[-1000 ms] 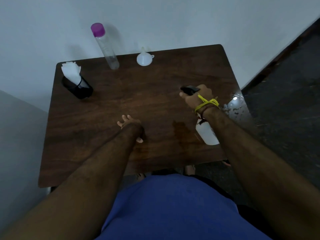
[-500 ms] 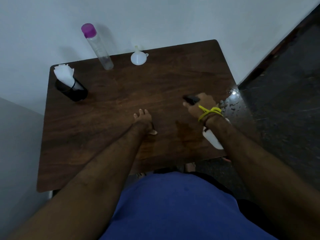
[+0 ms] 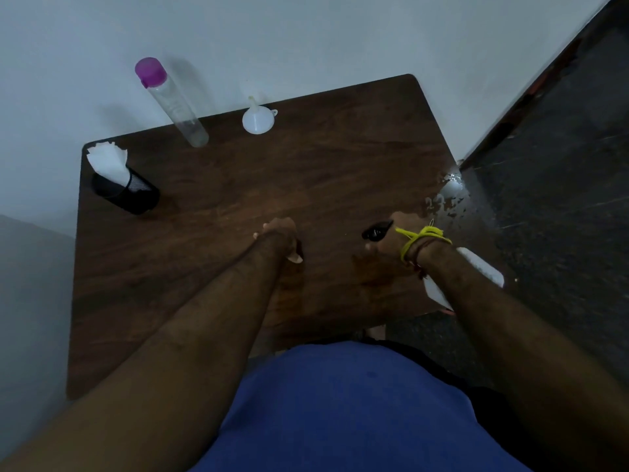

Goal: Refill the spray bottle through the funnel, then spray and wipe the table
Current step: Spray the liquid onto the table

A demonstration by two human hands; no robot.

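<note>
Over the near right part of the table (image 3: 238,185), the right hand (image 3: 394,238) grips the spray bottle (image 3: 476,270) by its neck, black nozzle (image 3: 376,231) pointing left toward the middle, white body angled back under the wrist & past the table's right edge. Yellow band (image 3: 422,236) tied round that wrist. Left hand (image 3: 280,233) rests on the tabletop near the centre, fingers bent; can't tell whether it holds anything, too dark. Hands are apart, nozzle between them. Wet darker patch (image 3: 374,270) on the wood just in front of the right hand; more drops shine at the right edge (image 3: 449,189). Far edge by the wall: white funnel (image 3: 258,120) wide end down, spout up, & beside it to the left a tall clear bottle (image 3: 177,107) w/ purple cap. Far left corner: black mesh cup (image 3: 127,192) w/ white tissues (image 3: 108,161) sticking out. Blue shirt (image 3: 340,403) at bottom.
</note>
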